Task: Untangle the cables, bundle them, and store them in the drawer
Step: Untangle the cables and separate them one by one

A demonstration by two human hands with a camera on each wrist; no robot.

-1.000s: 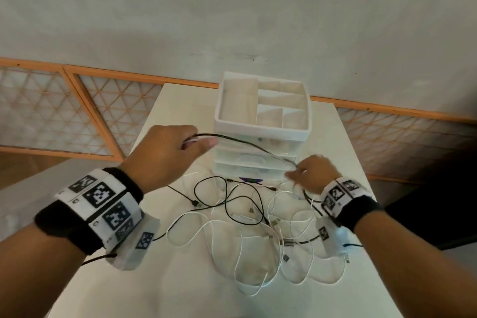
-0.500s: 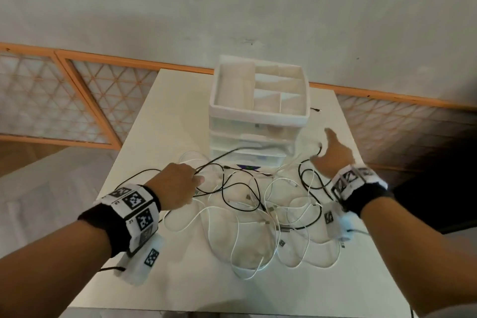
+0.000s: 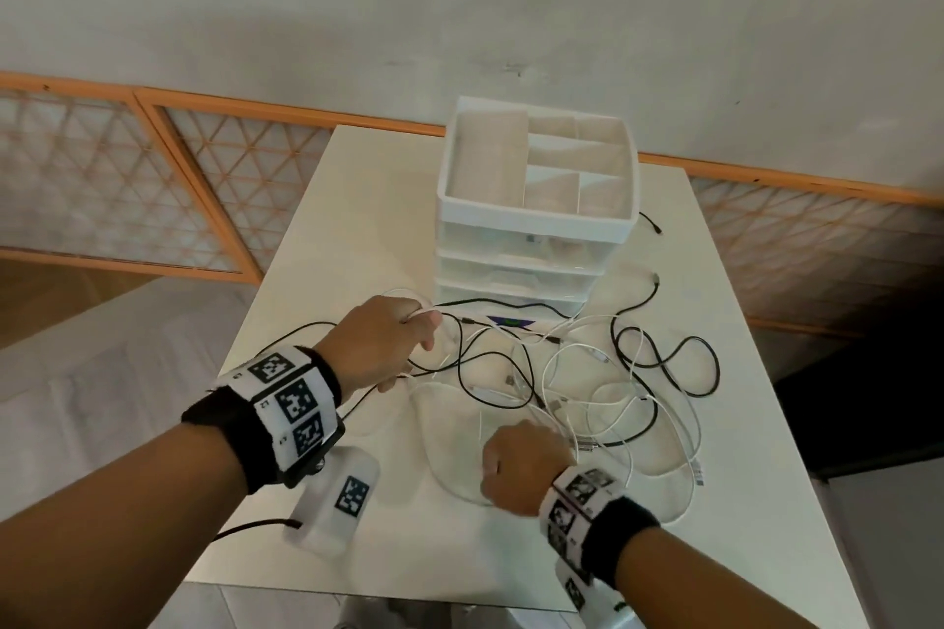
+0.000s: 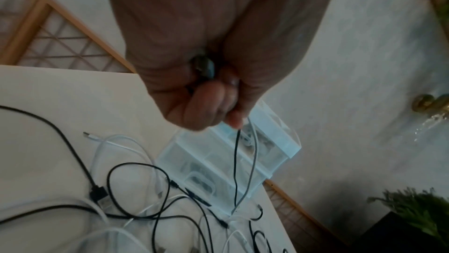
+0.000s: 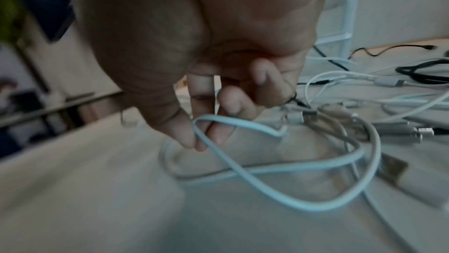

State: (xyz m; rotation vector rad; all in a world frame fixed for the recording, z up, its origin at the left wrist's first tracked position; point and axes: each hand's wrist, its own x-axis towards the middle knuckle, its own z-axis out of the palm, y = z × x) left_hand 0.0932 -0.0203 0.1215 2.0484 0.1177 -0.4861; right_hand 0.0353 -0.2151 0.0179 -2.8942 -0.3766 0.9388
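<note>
A tangle of black and white cables [image 3: 587,373] lies on the white table [image 3: 357,220] in front of a white drawer unit [image 3: 536,215] with its drawers closed. My left hand [image 3: 388,342] is at the tangle's left side, curled round a black cable [image 4: 235,161] and a white cable [image 4: 253,161] that hang down from the fist [image 4: 218,99]. My right hand [image 3: 521,465] is at the near side of the tangle. Its thumb and fingertips [image 5: 204,140] pinch a loop of a white cable [image 5: 311,207] just above the tabletop.
The drawer unit has an open divided tray on top. One black cable end [image 3: 654,222] lies to the right of the unit. Orange-framed lattice panels [image 3: 153,179] run behind and to the left of the table. The near table edge is just below my wrists.
My right hand has come back from the far right, near the drawer unit, to the near side of the tangle and pinched a white cable. My left hand stayed low, still holding its cables.
</note>
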